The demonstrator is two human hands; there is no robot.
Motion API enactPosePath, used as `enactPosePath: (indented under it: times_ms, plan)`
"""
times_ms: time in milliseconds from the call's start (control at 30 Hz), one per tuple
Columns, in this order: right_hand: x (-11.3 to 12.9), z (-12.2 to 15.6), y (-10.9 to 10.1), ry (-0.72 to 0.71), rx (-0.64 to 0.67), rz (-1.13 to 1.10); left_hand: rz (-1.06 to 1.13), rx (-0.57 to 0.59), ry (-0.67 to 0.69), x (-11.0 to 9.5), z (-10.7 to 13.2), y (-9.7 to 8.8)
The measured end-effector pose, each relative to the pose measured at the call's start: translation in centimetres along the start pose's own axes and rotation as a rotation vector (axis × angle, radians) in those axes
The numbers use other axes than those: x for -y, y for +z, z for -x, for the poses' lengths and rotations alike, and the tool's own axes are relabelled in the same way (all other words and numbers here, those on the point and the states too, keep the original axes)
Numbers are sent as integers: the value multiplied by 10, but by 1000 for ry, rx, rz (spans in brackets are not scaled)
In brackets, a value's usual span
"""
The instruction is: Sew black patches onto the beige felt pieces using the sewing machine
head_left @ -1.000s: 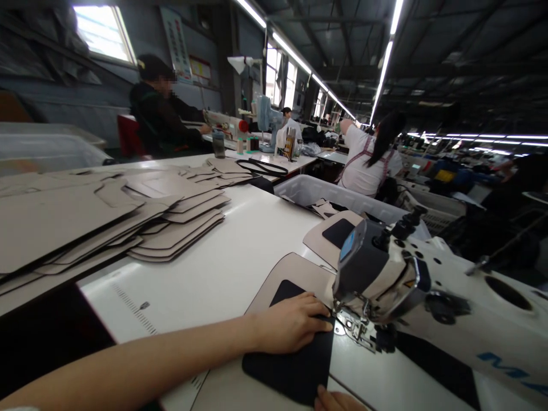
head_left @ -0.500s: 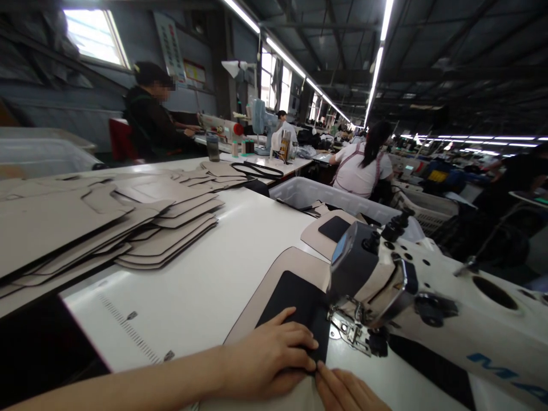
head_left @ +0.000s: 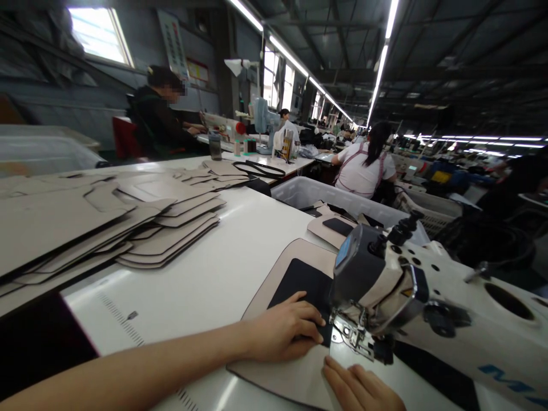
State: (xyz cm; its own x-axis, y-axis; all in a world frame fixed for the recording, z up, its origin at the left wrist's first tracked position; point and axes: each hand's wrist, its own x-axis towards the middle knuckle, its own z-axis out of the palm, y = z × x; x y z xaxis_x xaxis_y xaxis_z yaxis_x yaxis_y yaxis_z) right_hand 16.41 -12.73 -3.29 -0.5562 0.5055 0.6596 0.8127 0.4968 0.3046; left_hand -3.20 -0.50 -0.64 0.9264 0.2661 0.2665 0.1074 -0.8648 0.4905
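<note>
My left hand (head_left: 286, 330) lies with fingers stretched flat on a beige panel (head_left: 274, 288) that carries a black patch (head_left: 302, 279), pressing it down just left of the presser foot (head_left: 355, 337) of a white sewing machine (head_left: 428, 297). My right hand (head_left: 359, 388) rests flat on the panel's near edge at the bottom of the view, fingers pointing toward the foot. Neither hand grips anything.
Stacks of beige cut panels (head_left: 128, 222) cover the left of the white table (head_left: 205, 274). A grey bin (head_left: 342, 200) with finished pieces (head_left: 334, 227) stands behind the machine. Other people sit at machines farther back, one in black (head_left: 158, 120), one in white (head_left: 368, 165).
The panel has slid away under the machine, so more beige edge shows near me. My right hand has come further into view onto that edge; my left hand stays flat on it.
</note>
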Motion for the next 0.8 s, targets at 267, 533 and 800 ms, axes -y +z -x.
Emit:
enactPosePath:
  times_ms: [267, 533, 800]
  plan:
    - [-21, 23, 11, 29, 185, -88, 6, -71, 0, 11, -13, 6]
    - [-20, 27, 17, 214, 166, -74, -32, -63, -12, -3, -15, -1]
    - [-37, 36, 11, 52, 245, -79, -240, 27, 56, -29, 1, 25]
